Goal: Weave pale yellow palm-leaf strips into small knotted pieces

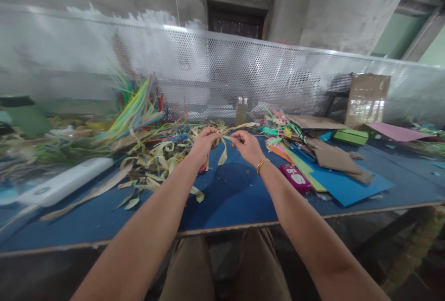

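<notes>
Two bare hands meet over the blue tabletop [225, 203], beyond and to the left of the magenta packet [295, 179], with a pale, leaf-like strip [223, 156] between them. The left hand [206, 142] has its thumb and fingers nearly closed in a pinch on the strip. The right hand [247, 144], nearer the packet, also pinches it between thumb and fingertips, the other fingers curled in; a gold-coloured bracelet [262, 164] circles that wrist. One end of the strip hangs down between the hands.

A loose pile of similar pale strips [163, 162] lies to the left of the packet, past the left hand. Farther left of the packet are a bundle of coloured strands [137, 106] and a long white device [66, 182], both blurred. A small bottle [241, 112] stands beyond the packet and to its left, in front of a perforated metal panel [215, 67].

Just right of the packet lies a blue sheet [351, 182], partly under brown cardboard [335, 159]. Farther right and beyond the packet are a green box [351, 137] and a pink sheet [399, 131].
</notes>
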A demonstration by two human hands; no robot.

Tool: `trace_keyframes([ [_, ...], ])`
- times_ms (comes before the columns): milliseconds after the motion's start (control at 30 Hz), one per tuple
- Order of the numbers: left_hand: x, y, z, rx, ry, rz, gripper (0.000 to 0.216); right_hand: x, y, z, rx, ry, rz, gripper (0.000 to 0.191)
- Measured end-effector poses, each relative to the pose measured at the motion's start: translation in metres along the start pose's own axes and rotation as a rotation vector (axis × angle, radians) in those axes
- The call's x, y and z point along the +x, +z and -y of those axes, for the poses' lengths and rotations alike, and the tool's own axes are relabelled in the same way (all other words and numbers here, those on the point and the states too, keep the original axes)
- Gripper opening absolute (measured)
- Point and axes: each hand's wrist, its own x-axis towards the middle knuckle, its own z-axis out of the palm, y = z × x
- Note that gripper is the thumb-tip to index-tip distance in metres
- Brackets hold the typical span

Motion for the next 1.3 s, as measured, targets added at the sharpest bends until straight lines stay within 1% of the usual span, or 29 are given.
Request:
trace_keyframes([
  [200, 0.001, 0.000, 0.002, 0.211, 0.017, 0.047, 0.013, -0.004, -0.003, 0.018, 0.439, 0.038, 0.083, 0.018],
  [267, 0.000, 0.001, 0.002, 0.236, 0.014, 0.038, 0.011, -0.004, -0.005, 0.020, 0.528, 0.071, 0.102, 0.022],
  [333, 0.000, 0.001, 0.002, 0.264, 0.014, 0.028, 0.010, -0.004, -0.007, 0.021, 0.564, 0.070, 0.137, 0.028],
  [400, 0.001, 0.000, 0.003, 0.290, 0.019, 0.017, 0.010, -0.004, -0.006, 0.021, 0.547, 0.018, 0.157, 0.030],
  [467, 0.003, -0.002, 0.005, 0.316, 0.031, 0.009, 0.011, -0.004, -0.004, 0.020, 0.473, -0.042, 0.133, 0.027],
  [567, 0.006, -0.003, 0.009, 0.352, 0.051, 0.008, 0.011, -0.003, -0.003, 0.018, 0.221, -0.125, -0.010, 0.016],
  [633, 0.006, -0.002, 0.011, 0.367, 0.054, 0.026, 0.011, -0.002, -0.005, 0.018, 0.046, -0.203, -0.143, 0.021],
  [700, 0.004, 0.000, 0.012, 0.373, 0.045, 0.062, 0.011, -0.002, -0.005, 0.017, -0.024, -0.251, -0.226, 0.024],
  [733, 0.003, 0.001, 0.011, 0.375, 0.038, 0.086, 0.011, -0.002, -0.005, 0.017, -0.008, -0.242, -0.228, 0.025],
  [800, -0.002, 0.004, 0.011, 0.380, 0.019, 0.136, 0.012, -0.002, -0.002, 0.015, 0.080, -0.180, -0.166, 0.027],
  [867, -0.007, 0.006, 0.009, 0.387, -0.004, 0.180, 0.013, -0.002, 0.004, 0.013, 0.210, -0.115, -0.098, 0.027],
  [900, -0.009, 0.008, 0.009, 0.391, -0.015, 0.198, 0.013, -0.003, 0.007, 0.012, 0.283, -0.088, -0.084, 0.026],
  [967, -0.012, 0.009, 0.008, 0.400, -0.033, 0.219, 0.012, -0.002, 0.012, 0.011, 0.439, -0.023, -0.085, 0.020],
  [1067, -0.012, 0.008, 0.008, 0.411, -0.040, 0.213, 0.008, 0.000, 0.014, 0.011, 0.642, 0.115, -0.088, 0.009],
  [1100, -0.011, 0.007, 0.009, 0.414, -0.038, 0.204, 0.008, 0.000, 0.013, 0.012, 0.689, 0.154, -0.086, 0.012],
  [1167, -0.007, 0.005, 0.010, 0.424, -0.032, 0.184, 0.007, 0.002, 0.010, 0.012, 0.729, 0.206, -0.088, 0.018],
  [1233, -0.002, 0.002, 0.013, 0.439, -0.029, 0.164, 0.007, 0.004, 0.006, 0.011, 0.684, 0.234, -0.103, 0.015],
  [1300, 0.002, -0.001, 0.015, 0.453, -0.030, 0.152, 0.007, 0.004, 0.003, 0.009, 0.589, 0.236, -0.129, 0.010],
])
